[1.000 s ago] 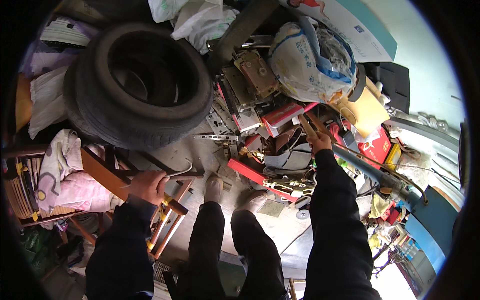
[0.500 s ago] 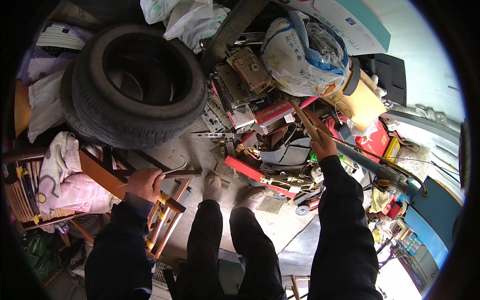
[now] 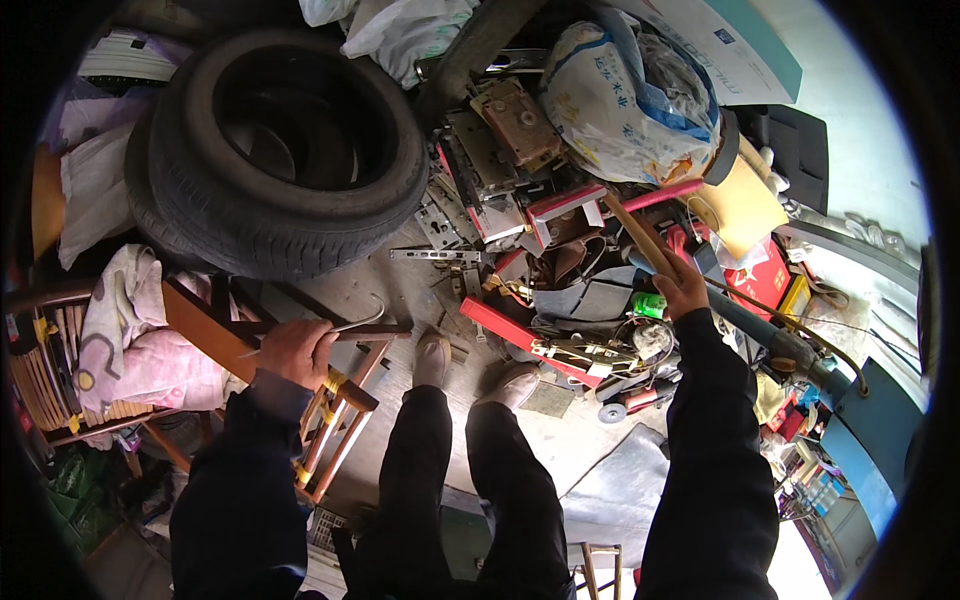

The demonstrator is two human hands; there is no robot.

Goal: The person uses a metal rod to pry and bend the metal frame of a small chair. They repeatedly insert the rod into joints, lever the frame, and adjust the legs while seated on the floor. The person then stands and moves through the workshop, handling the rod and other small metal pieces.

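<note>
My left hand (image 3: 293,353) is closed around a thin metal hook (image 3: 362,318), its curved end pointing away to the right. That hand is over a wooden chair (image 3: 352,392) with yellow wrapping at its joints. Pink patterned cloth (image 3: 165,365) lies on the chair's left part. On the right, my right hand (image 3: 683,287) grips a flat wooden stick (image 3: 640,236). The stick's far end reaches a red-edged metal box (image 3: 567,208) in a heap of scrap. A red bar (image 3: 668,195) lies just beyond the stick.
Stacked tyres (image 3: 285,215) stand at the far left. Beyond the heap sits a stuffed white-and-blue bag (image 3: 620,120). A long red metal piece (image 3: 500,328) lies ahead of my shoes (image 3: 510,385). A blue-grey pipe (image 3: 745,308) crosses beside my right hand.
The view has shifted, moving most things slightly rightward. The red-edged box now sits at a different tilt by the stick's end, and more of the red bar shows. Both hands keep their grip.
</note>
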